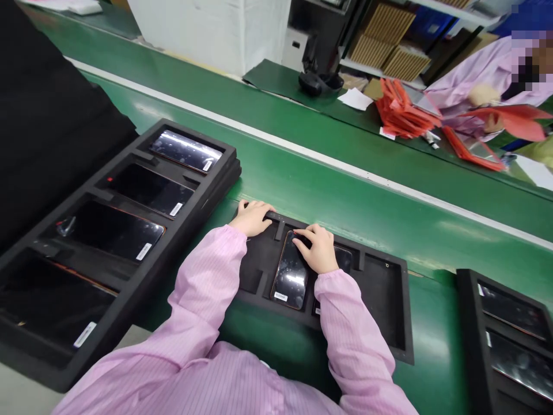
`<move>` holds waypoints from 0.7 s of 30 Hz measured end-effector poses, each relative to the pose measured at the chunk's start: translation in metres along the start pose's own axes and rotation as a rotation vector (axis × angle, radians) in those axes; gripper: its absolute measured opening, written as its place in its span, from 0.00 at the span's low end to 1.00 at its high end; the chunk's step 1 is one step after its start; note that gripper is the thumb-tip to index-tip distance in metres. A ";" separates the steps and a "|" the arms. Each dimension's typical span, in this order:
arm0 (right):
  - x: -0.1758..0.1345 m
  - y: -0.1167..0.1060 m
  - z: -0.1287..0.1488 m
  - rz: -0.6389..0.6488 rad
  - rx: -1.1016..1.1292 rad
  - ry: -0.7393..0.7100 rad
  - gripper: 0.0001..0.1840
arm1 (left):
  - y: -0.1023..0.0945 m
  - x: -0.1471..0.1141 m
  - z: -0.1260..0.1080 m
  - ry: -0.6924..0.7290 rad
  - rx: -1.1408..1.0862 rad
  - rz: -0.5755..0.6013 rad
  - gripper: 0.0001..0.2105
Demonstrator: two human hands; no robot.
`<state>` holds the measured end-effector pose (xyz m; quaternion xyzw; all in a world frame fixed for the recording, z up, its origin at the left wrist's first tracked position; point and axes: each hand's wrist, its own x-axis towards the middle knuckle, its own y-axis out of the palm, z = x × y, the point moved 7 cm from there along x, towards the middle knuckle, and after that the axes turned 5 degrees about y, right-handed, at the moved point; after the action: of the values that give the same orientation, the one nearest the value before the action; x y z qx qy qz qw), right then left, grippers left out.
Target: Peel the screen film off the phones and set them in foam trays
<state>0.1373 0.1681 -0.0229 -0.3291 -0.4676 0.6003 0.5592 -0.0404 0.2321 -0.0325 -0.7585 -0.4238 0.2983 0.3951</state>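
A black foam tray (pixel 404 311) with several compartments lies in front of me on the green work surface. My left hand (pixel 254 219) is closed over its far rim near the left corner, the thumb on the inner side. In a middle compartment lies a dark-screened smartphone (pixel 289 276) with a white label at its near end. My right hand (pixel 317 245) pinches the far end of this phone between thumb and index finger, where a bit of red shows. A second smartphone (pixel 343 258) in the adjoining compartment is partly covered by my right hand and sleeve.
At left, a stack of black trays (pixel 173 230) holds several phones, beside black sheeting (pixel 52 127). Another phone tray (pixel 470 323) is at right. Beyond a white strip (pixel 311 154), red pouches (pixel 400 112) lie near a co-worker in a pink sleeve (pixel 462 66).
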 end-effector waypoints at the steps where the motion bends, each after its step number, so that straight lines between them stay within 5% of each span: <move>1: 0.000 -0.001 -0.002 -0.004 0.047 -0.008 0.09 | 0.001 -0.001 -0.002 -0.007 0.004 -0.004 0.14; 12: -0.011 -0.020 -0.015 0.097 0.395 0.000 0.07 | 0.010 -0.004 -0.010 -0.041 0.093 0.009 0.16; 21: -0.015 -0.029 -0.011 0.084 0.379 -0.008 0.06 | 0.011 -0.007 -0.010 -0.001 0.078 0.060 0.25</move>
<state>0.1606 0.1538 -0.0016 -0.2348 -0.3345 0.7015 0.5838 -0.0310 0.2188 -0.0356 -0.7547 -0.3893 0.3265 0.4150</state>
